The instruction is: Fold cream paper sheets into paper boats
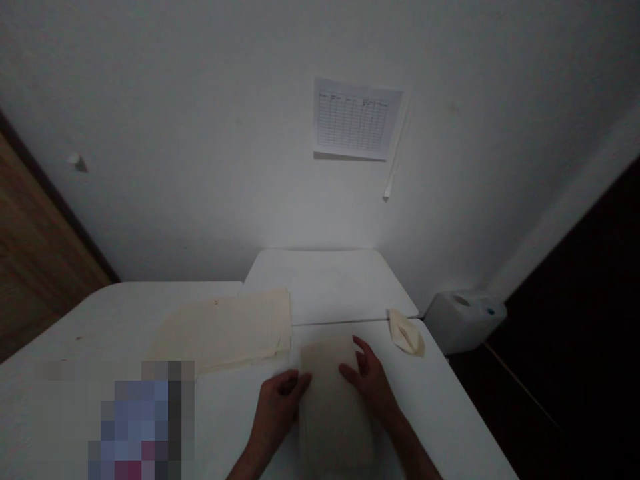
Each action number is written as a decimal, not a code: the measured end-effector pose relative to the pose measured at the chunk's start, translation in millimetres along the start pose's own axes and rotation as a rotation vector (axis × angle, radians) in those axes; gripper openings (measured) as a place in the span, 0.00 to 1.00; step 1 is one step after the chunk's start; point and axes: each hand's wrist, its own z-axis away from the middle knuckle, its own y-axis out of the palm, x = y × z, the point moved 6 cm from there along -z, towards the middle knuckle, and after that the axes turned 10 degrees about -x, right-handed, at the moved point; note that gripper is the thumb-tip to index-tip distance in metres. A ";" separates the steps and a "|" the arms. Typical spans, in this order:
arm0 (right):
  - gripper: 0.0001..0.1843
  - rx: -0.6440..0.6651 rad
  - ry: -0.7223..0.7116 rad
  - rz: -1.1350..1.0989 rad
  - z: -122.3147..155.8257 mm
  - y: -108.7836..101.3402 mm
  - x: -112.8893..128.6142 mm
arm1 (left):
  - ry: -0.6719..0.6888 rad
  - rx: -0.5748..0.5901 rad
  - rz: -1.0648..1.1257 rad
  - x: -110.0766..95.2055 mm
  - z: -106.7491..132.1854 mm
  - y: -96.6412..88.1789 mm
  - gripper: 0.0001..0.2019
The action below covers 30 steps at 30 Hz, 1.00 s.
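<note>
A folded beige sheet (330,413), cloth or paper I cannot tell, lies lengthwise before me as a long narrow strip. At its left edge, my left hand (283,397) is closed, thumb tip over the border and fingers curled. My right hand (373,380) rests by the far right corner. Its thumb lies on the strip while the forefinger reaches past the edge, apart from the thumb. To the left, a flat stack of similar beige sheets (230,330) is spread out. A small crumpled beige piece (406,333) sits right of my hands.
White tabletops (330,283) meet at a seam and stand against a pale wall. A printed chart (356,120) hangs there, with a thin white strip (397,153) beside it. A white plastic container (463,320) stands off the right edge. Something blurred (135,420) covers the lower left.
</note>
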 end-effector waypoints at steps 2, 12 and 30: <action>0.42 0.089 0.118 -0.105 -7.6 6.6 0.4 | 0.027 0.048 0.014 -1.0 3.3 5.1 0.25; 0.30 0.081 0.131 -0.045 6.7 6.5 2.1 | 0.056 -0.040 0.005 -0.4 -0.9 -3.7 0.24; 0.29 0.027 0.117 0.040 6.3 2.9 -2.9 | -0.011 -0.060 0.023 3.6 2.2 -3.3 0.27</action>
